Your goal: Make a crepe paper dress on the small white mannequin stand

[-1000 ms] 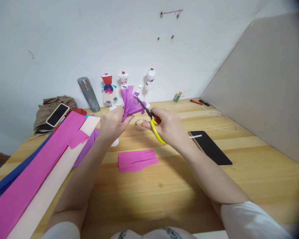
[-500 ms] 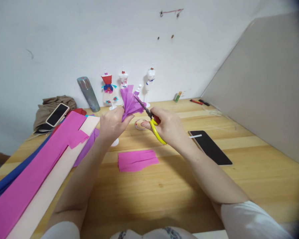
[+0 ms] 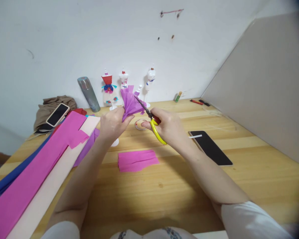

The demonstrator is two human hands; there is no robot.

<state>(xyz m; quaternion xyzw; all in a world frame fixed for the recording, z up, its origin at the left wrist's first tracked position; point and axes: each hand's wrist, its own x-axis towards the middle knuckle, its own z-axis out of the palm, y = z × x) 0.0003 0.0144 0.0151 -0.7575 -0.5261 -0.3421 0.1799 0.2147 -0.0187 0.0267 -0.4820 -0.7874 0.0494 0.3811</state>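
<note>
My left hand [image 3: 114, 124] is closed on the gathered lower end of a purple sheet of crepe paper [image 3: 131, 103], which fans out above the fingers. In my right hand [image 3: 164, 124] is a pair of scissors [image 3: 157, 132] with yellow handles and dark blades. The blades point up and left and lie against the right part of the purple paper; whether they are parted I cannot tell. A folded pink piece of crepe paper [image 3: 138, 160] lies on the wooden table below my hands. Behind them, partly covered, is a roll of tape [image 3: 140, 124].
Small dress-form figures, one in a red top [image 3: 107, 80], stand along the wall beside a grey flask [image 3: 88, 94]. Long pink paper strips [image 3: 40, 166] cover the left side, near a phone [image 3: 57, 115] on brown cloth. A black tablet [image 3: 211, 148] lies right; a glue stick [image 3: 178, 96] stands behind.
</note>
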